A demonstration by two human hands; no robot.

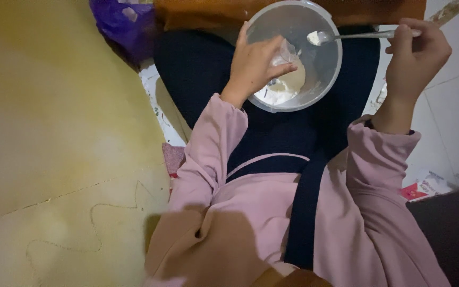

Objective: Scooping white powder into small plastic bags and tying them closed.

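Head view: two hands over a bowl point(329, 79) at upper centre.
Left hand point(255, 65) pinches a clear packet point(288, 53) inside it; right hand point(418, 53) grips a spoon point(346, 36) of white paste.

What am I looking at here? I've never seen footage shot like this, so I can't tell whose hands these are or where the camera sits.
There is no machine: the camera is worn on a person's head and looks down at their own lap and arms in pink sleeves. A clear plastic bowl rests on the dark lap and holds a white, floury mix. The left hand tips a small clear cup into the bowl. The right hand holds a metal spoon with a white lump over the bowl. A large yellow sheet lies on the left, a purple bag at the top.
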